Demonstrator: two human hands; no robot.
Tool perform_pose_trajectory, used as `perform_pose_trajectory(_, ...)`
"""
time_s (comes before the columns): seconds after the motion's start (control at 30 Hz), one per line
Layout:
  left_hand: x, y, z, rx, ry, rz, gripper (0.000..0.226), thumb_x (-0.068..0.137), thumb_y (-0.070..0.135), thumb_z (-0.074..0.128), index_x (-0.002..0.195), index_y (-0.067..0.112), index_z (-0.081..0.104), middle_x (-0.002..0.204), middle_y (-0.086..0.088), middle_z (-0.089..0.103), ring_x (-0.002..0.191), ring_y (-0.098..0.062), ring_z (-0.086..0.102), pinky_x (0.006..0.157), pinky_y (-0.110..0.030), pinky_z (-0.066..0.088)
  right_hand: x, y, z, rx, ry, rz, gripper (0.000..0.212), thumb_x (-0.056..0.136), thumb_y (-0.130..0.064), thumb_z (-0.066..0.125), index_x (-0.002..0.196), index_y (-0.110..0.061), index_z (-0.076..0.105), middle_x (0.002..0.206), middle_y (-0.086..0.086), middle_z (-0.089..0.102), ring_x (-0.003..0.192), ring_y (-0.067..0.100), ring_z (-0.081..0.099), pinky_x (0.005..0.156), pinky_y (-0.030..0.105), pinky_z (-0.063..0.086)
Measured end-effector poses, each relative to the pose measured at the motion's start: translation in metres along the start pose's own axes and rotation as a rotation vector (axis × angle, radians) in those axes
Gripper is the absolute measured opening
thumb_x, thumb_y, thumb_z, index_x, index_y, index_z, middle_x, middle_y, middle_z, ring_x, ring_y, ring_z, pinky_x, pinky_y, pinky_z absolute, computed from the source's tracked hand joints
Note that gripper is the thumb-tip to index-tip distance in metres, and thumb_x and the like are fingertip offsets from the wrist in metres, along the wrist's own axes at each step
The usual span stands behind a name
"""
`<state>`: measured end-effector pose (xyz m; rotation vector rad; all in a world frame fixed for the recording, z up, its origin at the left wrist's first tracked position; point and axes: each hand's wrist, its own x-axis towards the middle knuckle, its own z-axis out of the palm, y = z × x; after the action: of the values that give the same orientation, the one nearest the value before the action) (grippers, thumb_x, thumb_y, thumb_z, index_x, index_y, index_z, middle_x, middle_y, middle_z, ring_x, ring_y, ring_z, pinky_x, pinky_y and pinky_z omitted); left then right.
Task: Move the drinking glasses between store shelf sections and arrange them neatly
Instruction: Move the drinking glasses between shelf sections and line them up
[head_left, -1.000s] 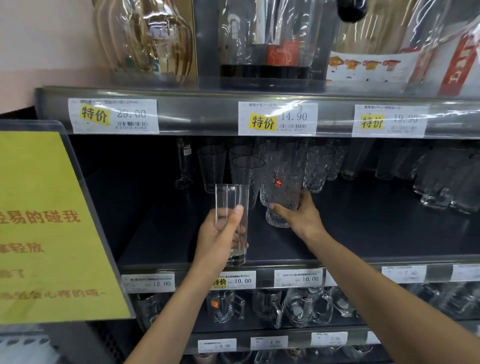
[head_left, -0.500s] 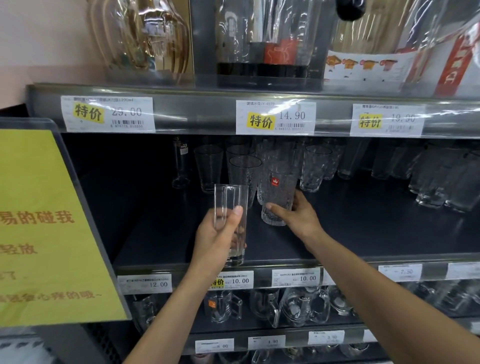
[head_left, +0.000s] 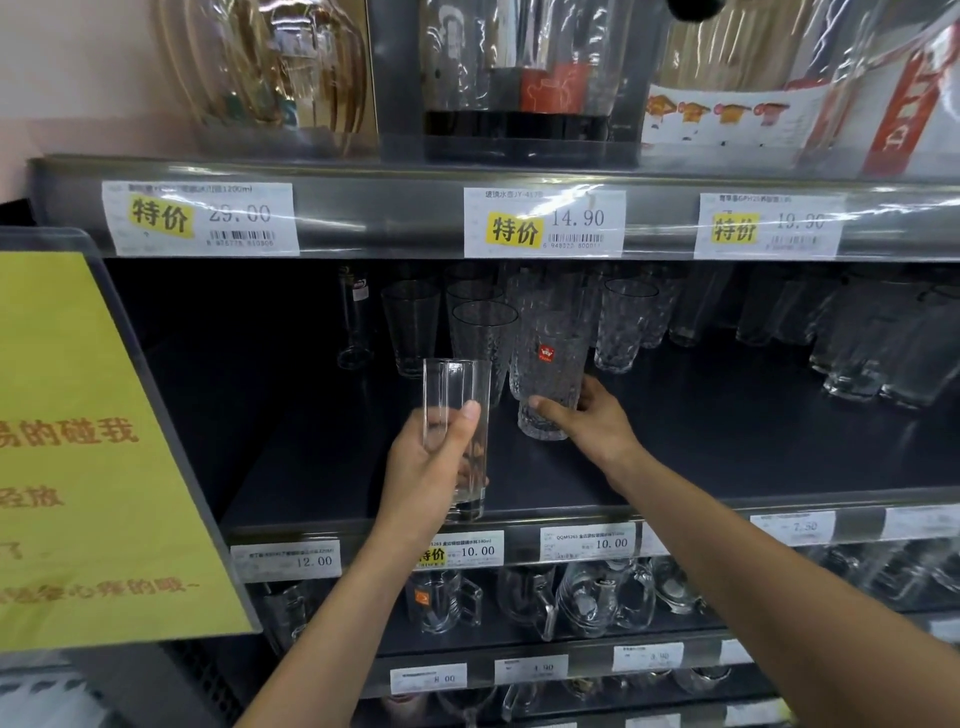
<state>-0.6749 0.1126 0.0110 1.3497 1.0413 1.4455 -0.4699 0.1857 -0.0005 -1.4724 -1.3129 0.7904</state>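
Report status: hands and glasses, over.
Left hand grips tall smooth glass, upright, at shelf front. Right hand grips textured glass on shelf. Other glasses crowd close behind it.

1. Left hand (head_left: 431, 467): bare from fingertips to wrist, slim fingers.
2. Left thumbnail (head_left: 471, 410): short, trimmed, plain, rounded tip.
3. Left forearm (head_left: 332, 623): bare and slender, uncovered right down to the bottom frame edge.
4. Right hand (head_left: 587, 421): bare, back of hand and knuckles showing, slim fingers.
5. Right forearm (head_left: 779, 587): bare, smooth, slender, uncovered as far as the lower right corner.
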Motion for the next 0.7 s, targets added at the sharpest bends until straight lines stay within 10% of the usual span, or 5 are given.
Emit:
perform_pose_trajectory(0.27, -0.001, -0.004, 0.0, 0.012, 0.018, 0.084, 0.058, 0.073, 0.078, 0.061, 0.1, 0.027, 0.057, 0.093, -0.006, 0.071, 0.086, -0.03, 0.071, 0.081, -0.045, 0.058, -0.006, 0.007, -0.036, -0.05, -0.099, 0.058, 0.097, 0.078, -0.056, 0.074, 0.153, -0.021, 0.024, 0.129, -0.002, 0.059, 0.117, 0.015, 0.058, 0.104, 0.032, 0.045)
perform_pose_trajectory(0.37, -0.007, -0.007, 0.009, 0.034, -0.002, 0.111, 0.051, 0.072, 0.081, 0.057, 0.101, 0.039, 0.057, 0.096, -0.005, 0.071, 0.088, -0.028, 0.071, 0.087, -0.051, 0.056, -0.005, 0.017, -0.066, -0.161, -0.113, 0.092, 0.089, 0.075, -0.071, 0.066, 0.145, -0.024, 0.041, 0.127, -0.004, 0.061, 0.116, 0.016, 0.06, 0.106, 0.038, 0.047)
perform_pose_trajectory(0.53, -0.018, -0.011, 0.052, 0.088, -0.06, 0.181, 0.043, 0.07, 0.089, 0.048, 0.099, 0.057, 0.051, 0.093, -0.002, 0.069, 0.083, -0.027, 0.07, 0.08, -0.043, 0.058, -0.009, 0.029, -0.123, -0.53, -0.214, -0.072, 0.051, 0.089, -0.051, 0.065, 0.13, -0.021, 0.062, 0.122, -0.003, 0.067, 0.112, 0.01, 0.061, 0.096, 0.019, 0.042)
perform_pose_trajectory(0.7, -0.03, -0.003, 0.114, 0.051, -0.092, 0.123, 0.041, 0.087, 0.073, 0.041, 0.113, 0.041, 0.043, 0.096, 0.005, 0.065, 0.089, -0.01, 0.066, 0.071, -0.02, 0.055, 0.004, 0.045, -0.179, -0.916, -0.388, -0.236, 0.062, 0.091, -0.06, 0.054, 0.139, -0.022, 0.054, 0.141, 0.001, 0.053, 0.132, 0.021, 0.045, 0.11, 0.033, 0.035)
